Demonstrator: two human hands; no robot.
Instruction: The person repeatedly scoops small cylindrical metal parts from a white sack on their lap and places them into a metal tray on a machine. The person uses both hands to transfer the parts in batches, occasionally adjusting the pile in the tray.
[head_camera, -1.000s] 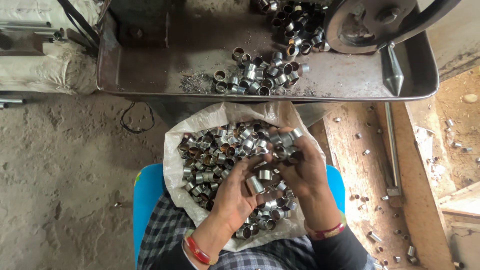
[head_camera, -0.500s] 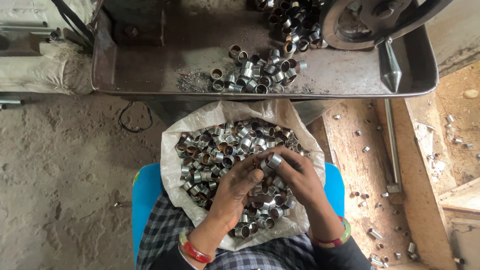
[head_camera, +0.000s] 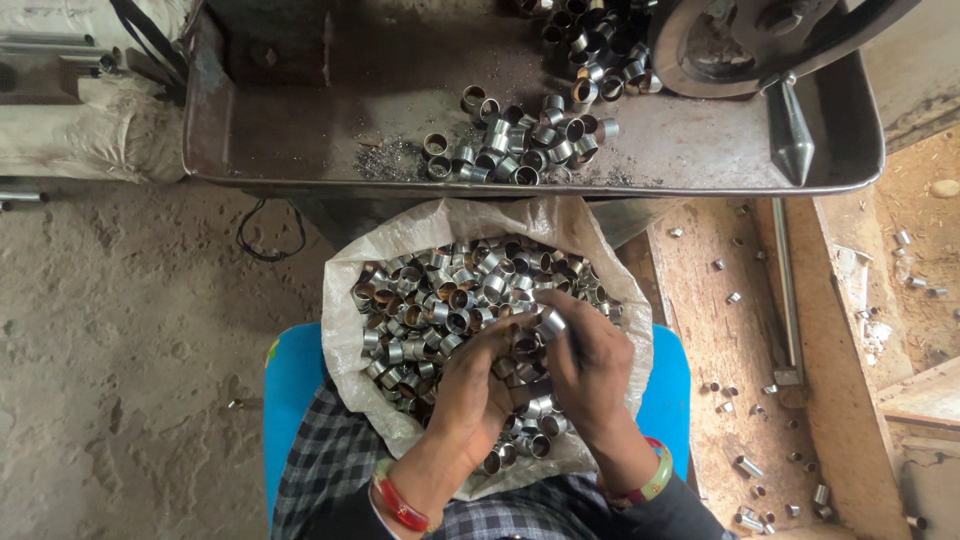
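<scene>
Notably, both hands were cupped together over the white sack (head_camera: 345, 300) in the lap, right hand (head_camera: 590, 365) pinching one upright metal bushing (head_camera: 550, 322) at its fingertips, left hand (head_camera: 475, 385) just beside, w/ loose bushings between them.

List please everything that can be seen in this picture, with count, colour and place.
metal rings: many, silver and rusty, in the sack
sack: one, white woven, on the person's lap
metal tray: one, dark grey, above the sack
rings on tray: a pile, silver, middle of the tray
loose rings: several, silver, on the wooden board at right
blue seat: one, under the sack
left hand: one, in the rings, red bangle at the wrist
right hand: one, grip on a ring, green bangle at the wrist
</scene>
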